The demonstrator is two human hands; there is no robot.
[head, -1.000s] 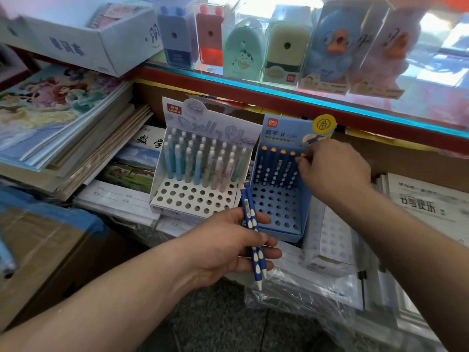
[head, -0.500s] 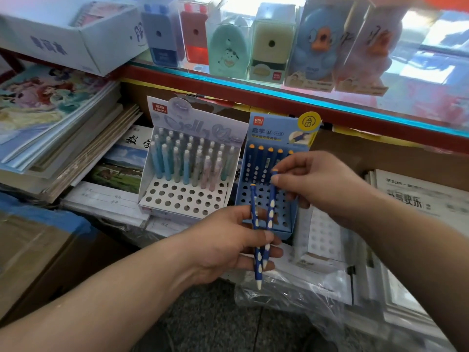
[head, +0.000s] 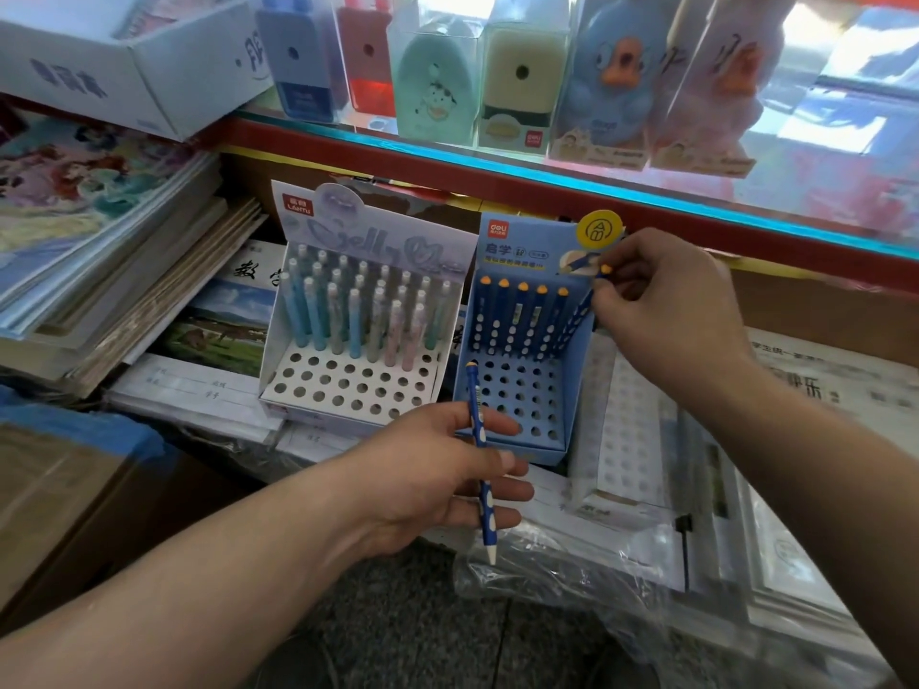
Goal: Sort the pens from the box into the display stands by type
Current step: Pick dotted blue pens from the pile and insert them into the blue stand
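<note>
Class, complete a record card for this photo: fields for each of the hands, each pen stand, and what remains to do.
Left hand: grips one blue dotted pen, tip down
Right hand: pinches a second blue pen at the back row's right end
Blue stand: five standing pens in the back row; other holes open
White stand: pastel pens in the back rows; front holes open
Remaining: left-held pen not yet placed

Both forearms are bare, as are the left hand (head: 432, 469) and right hand (head: 666, 300)
</note>
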